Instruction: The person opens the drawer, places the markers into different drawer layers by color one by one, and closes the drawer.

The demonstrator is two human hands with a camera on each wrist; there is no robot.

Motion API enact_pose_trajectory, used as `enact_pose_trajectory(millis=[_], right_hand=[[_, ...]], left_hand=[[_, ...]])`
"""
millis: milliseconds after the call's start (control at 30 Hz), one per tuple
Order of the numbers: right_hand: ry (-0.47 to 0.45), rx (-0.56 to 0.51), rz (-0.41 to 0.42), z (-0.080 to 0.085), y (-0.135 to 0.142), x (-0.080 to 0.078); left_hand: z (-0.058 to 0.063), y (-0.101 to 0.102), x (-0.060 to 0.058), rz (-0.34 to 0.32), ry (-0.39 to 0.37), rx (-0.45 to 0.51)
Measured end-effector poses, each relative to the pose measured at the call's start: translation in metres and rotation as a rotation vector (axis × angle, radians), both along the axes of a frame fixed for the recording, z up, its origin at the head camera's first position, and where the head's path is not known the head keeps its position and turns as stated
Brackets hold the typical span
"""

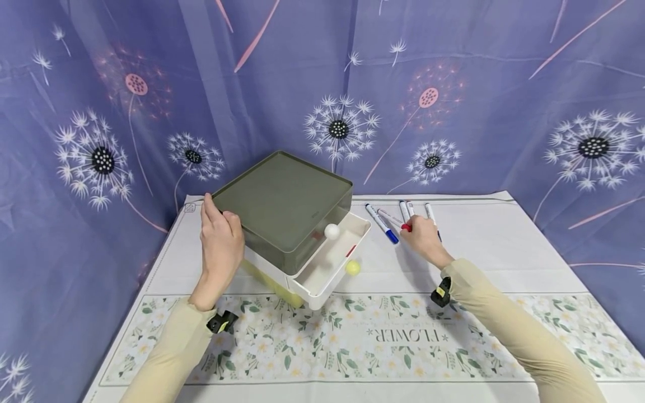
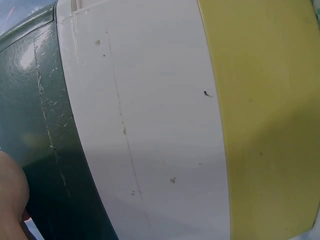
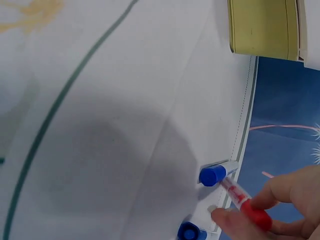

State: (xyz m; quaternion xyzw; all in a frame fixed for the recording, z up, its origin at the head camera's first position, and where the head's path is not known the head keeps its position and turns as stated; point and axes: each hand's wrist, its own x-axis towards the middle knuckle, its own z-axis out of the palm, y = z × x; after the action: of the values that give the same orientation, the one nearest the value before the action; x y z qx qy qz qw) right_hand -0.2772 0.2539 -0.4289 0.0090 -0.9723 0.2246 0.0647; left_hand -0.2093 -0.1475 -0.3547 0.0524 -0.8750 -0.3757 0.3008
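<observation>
My right hand (image 1: 425, 240) pinches a red-capped marker (image 3: 236, 194) by its red end, over the far part of the table. Beside it lie a blue-capped marker (image 1: 381, 223) and several other white-barrelled markers (image 1: 430, 211). My left hand (image 1: 221, 246) rests against the left side of a small drawer unit (image 1: 287, 204), its fingers along the edge of the dark green top. The unit's white middle drawer (image 1: 327, 268) is pulled out toward the right, with a yellow knob (image 1: 353, 267) on its front. Inside that drawer shows a small red strip (image 1: 351, 251).
A white knob (image 1: 331, 232) sits on the green upper tier, just above the pulled-out drawer. The yellow bottom tier (image 2: 265, 120) is beneath. A white tablecloth (image 1: 484, 240) with a floral band covers the table, and a purple dandelion curtain (image 1: 272, 84) hangs behind.
</observation>
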Motion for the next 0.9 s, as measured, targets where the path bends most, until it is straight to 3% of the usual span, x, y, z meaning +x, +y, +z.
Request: enact_pose_trajectory(millis=[500,900], right_hand=[[0.007,0.009,0.005,-0.004,0.003,0.001],[0.086,-0.008,-0.008,-0.001,0.011,-0.005]], left_hand=[[-0.001,0.001,0.000,0.000,0.034,-0.004],[-0.001,0.000,0.000,-0.001,0.039,-0.002]])
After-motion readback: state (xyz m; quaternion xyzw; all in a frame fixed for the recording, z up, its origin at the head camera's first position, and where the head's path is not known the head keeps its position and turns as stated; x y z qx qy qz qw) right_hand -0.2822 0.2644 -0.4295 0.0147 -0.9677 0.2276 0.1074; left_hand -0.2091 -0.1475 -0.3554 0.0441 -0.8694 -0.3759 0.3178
